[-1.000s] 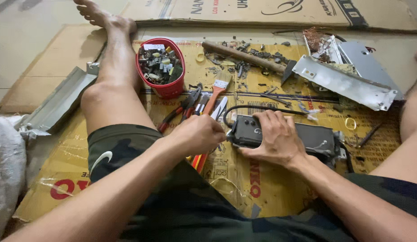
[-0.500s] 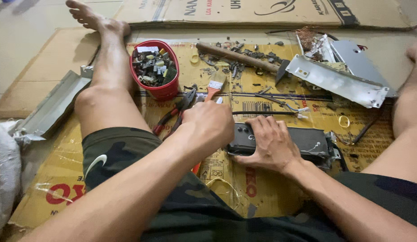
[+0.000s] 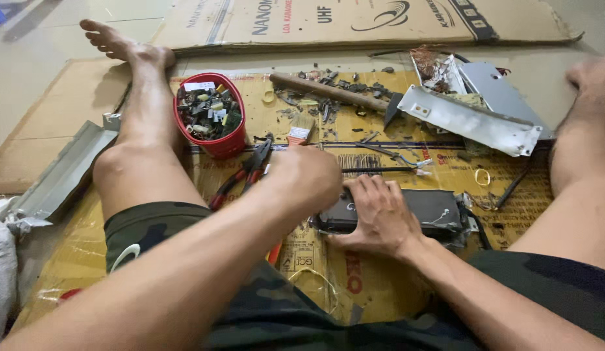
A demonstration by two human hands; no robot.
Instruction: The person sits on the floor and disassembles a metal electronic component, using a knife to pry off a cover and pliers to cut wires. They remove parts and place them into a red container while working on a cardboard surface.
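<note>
A flat black electronic device (image 3: 436, 209) lies on the yellow cardboard (image 3: 380, 286) between my legs. My right hand (image 3: 379, 216) rests on its left half, fingers spread, holding it down. My left hand (image 3: 309, 177) is closed in a fist at the device's left end. It grips an orange-handled tool (image 3: 274, 252), whose handle shows below my forearm and whose tip is hidden behind the hand. Red-handled pliers (image 3: 241, 175) lie just left of that hand.
A red bowl (image 3: 219, 147) of small electronic parts stands by my left leg. Behind are a wooden-handled hammer (image 3: 332, 91), a small brush (image 3: 301, 127), loose wires (image 3: 393, 156) and bent metal panels (image 3: 471, 122). A metal channel (image 3: 59, 179) lies far left.
My left hand has moved up and to the right, from beside the pliers to the left end of the device. The right hand has stayed on the device.
</note>
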